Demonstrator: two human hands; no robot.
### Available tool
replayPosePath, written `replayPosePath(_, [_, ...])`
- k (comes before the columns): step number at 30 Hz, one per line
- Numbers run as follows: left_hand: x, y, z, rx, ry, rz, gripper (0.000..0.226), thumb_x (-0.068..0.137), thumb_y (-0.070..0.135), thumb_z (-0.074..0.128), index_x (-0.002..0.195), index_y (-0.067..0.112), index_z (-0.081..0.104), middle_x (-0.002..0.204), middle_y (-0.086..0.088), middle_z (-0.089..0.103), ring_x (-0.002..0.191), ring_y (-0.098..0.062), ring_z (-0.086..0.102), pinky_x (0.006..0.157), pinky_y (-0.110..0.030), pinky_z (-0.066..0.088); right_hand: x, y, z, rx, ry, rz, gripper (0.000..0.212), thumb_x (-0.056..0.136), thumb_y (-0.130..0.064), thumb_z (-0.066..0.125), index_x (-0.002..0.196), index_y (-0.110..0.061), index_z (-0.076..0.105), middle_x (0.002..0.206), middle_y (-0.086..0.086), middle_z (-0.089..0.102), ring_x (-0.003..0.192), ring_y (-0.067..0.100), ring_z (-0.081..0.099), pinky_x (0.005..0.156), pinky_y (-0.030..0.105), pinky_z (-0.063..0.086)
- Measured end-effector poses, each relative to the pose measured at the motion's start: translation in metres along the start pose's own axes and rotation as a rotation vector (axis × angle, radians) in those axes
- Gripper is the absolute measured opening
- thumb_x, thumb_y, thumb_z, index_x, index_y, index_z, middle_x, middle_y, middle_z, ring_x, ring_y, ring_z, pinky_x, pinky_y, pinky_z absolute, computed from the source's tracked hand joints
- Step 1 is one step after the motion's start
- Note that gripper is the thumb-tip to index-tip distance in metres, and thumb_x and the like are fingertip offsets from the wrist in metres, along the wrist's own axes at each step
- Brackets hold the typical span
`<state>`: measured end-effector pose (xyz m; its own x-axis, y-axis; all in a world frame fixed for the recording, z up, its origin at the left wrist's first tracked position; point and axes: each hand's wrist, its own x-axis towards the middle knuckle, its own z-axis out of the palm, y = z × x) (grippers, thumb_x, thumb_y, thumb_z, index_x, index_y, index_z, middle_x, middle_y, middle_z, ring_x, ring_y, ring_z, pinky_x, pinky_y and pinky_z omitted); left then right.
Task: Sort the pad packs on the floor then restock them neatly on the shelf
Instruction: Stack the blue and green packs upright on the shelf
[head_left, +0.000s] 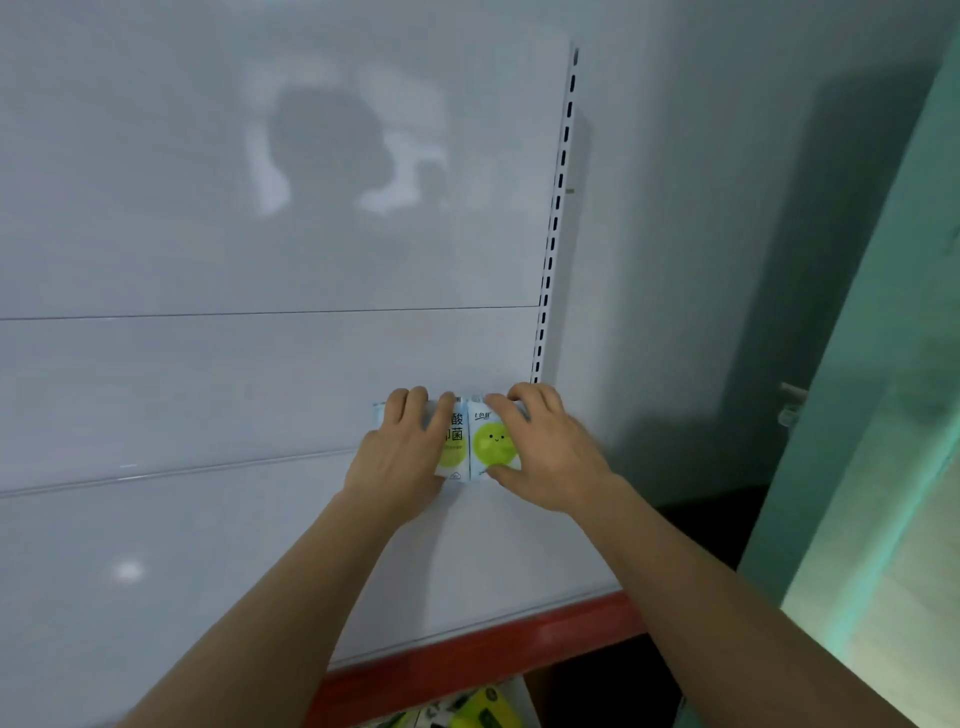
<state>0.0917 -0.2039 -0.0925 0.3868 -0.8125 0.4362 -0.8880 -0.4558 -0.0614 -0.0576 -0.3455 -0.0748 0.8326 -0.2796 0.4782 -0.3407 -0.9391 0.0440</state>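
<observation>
Head view is looking down on a white shelf (208, 545) with a red front edge, and much of what matters is covered by the hands themselves. Two pad packs (470, 441) are standing side by side and touching, upright against the white back panel (260, 364) at the far right end of the shelf, just beside the slotted upright rail (553, 234). Left hand (402, 457) is curling over the top and front of the left one, hiding most of its print, so only some dark characters and part of a green circle are showing. Right hand (540, 449) is gripping the right one, fingers over its top edge and thumb at its lower corner; a green circle with a small face is showing between them. A pale edge is peeking out left of the left fingers, but whether it belongs to a further pack cannot be told. A blurred shadow of a head is lying on the back panel. Below the red edge, yellow-green packs (483, 709) are sitting on a lower level, cut off by the frame and too blurred to read.
</observation>
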Motion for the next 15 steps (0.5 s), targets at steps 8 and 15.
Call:
replayPosePath(8, [0.022, -0.012, 0.023, -0.003, -0.008, -0.044, 0.094, 0.076, 0.050, 0.074, 0.151, 0.019, 0.027, 0.138, -0.010, 0.031, 0.132, -0.031, 0.026, 0.070, -0.045, 0.058, 0.032, 0.025, 0.036, 0.144, -0.032, -0.049, 0.083, 0.078, -0.041, 0.074, 0.149, -0.021, 0.035, 0.139, 0.003, 0.034, 0.133, 0.023, 0.030, 0.096, 0.042, 0.051])
replayPosePath(15, [0.027, -0.009, 0.023, 0.097, -0.051, -0.119, 0.093, 0.082, 0.054, 0.066, 0.154, 0.022, 0.016, 0.147, -0.007, 0.024, 0.139, -0.031, 0.021, 0.090, -0.049, 0.051, 0.046, 0.028, 0.049, 0.112, -0.028, -0.083, 0.081, 0.081, -0.046, 0.069, 0.149, -0.021, 0.034, 0.142, 0.004, 0.036, 0.135, 0.027, 0.031, 0.102, 0.047, 0.045])
